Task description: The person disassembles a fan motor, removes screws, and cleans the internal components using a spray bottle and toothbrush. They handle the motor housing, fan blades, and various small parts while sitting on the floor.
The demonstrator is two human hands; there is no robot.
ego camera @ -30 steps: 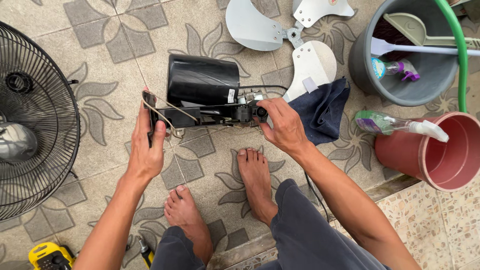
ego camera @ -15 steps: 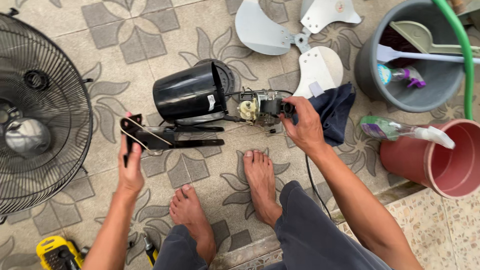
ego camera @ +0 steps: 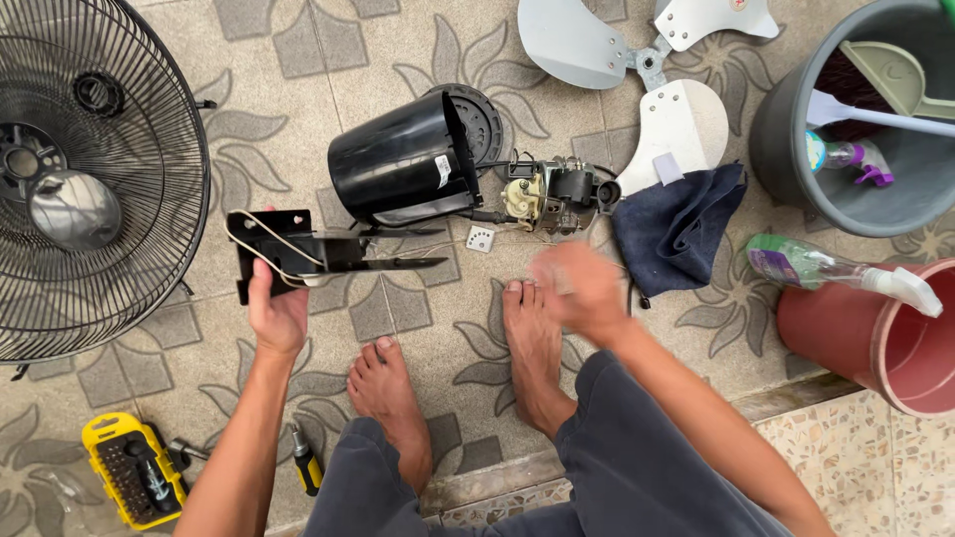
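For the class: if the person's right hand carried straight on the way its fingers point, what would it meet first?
Probably the exposed fan motor just beyond the blurred right hand; the dark blue cloth lies to one side. Blur leaves the exact heading uncertain.

- Setting: home patio or porch floor, patterned floor tiles (ego camera: 298, 60).
- Household clutter: grey bucket (ego camera: 796, 169), red bucket (ego camera: 875, 348), spray bottle (ego camera: 816, 267).
- Improvised repair spot: fan grille (ego camera: 90, 179), fan blades (ego camera: 637, 50), yellow bit set (ego camera: 124, 467) lying about.

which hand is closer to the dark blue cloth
Right. The right hand hovers, blurred, just left of the dark blue cloth, not clearly touching it. The left hand is far off to the cloth's left, gripping a black bracket.
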